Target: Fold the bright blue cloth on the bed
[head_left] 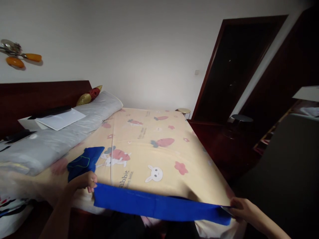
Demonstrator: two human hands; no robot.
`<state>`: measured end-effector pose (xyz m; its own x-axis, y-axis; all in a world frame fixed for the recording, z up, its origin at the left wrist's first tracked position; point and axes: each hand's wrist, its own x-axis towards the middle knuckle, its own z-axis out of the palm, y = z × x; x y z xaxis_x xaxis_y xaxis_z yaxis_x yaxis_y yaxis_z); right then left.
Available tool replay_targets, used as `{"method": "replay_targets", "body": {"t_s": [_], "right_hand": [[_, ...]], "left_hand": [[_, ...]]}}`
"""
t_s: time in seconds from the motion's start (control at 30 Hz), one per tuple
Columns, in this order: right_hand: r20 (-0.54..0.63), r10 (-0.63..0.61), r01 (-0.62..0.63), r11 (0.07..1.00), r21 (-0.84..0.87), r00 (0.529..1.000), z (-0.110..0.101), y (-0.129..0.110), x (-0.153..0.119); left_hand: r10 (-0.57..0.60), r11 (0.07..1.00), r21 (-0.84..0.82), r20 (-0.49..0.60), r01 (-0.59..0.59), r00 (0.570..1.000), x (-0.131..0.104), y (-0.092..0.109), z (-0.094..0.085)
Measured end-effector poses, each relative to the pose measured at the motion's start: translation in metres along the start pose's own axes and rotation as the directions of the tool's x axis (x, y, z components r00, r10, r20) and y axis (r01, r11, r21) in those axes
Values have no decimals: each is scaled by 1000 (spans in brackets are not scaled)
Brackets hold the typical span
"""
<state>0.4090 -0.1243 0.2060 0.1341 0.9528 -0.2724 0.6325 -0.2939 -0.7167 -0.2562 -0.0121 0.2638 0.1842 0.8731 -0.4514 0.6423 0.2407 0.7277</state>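
A long strip of blue cloth (154,202) is stretched level over the near edge of the bed. My left hand (87,181) is closed on its left end. At its right end, my right hand (240,209) pinches the cloth, with a pale patch showing beside the fingers. Just beyond my left hand, a second blue cloth piece (86,160) with a thin green line lies on the bed sheet (139,149), which is cream with rabbits and carrots.
A grey bedding roll (67,132) runs along the dark headboard (45,93), with a white sheet (61,119) on top. Stools (241,118) stand beyond the bed's right side. A grey surface (291,159) is at the right.
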Motion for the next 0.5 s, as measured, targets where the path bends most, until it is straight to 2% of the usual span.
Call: {"method": "replay_targets", "body": {"t_s": [0.1,0.23,0.37,0.43,0.5], "right_hand": [[27,14,-14,1000,-17,1000,-2,3,2],[3,6,-6,1000,-4,1000,-6,5,6],[-135,13,4,992,128,991,-9,6,13],[-226,73,-20,973,230,971,-6,8,18],[-259,171,-79,941,329,951,1,10,23]], "left_hand": [[25,1000,8,-3,-25,1000,0,0,-2],[62,998,2,-25,-62,998,4,-5,-4],[79,997,-3,-76,-80,994,11,-12,-6],[75,997,-9,-93,-76,993,12,-14,-5],[102,994,-30,-179,-109,979,8,-17,-3]]}}
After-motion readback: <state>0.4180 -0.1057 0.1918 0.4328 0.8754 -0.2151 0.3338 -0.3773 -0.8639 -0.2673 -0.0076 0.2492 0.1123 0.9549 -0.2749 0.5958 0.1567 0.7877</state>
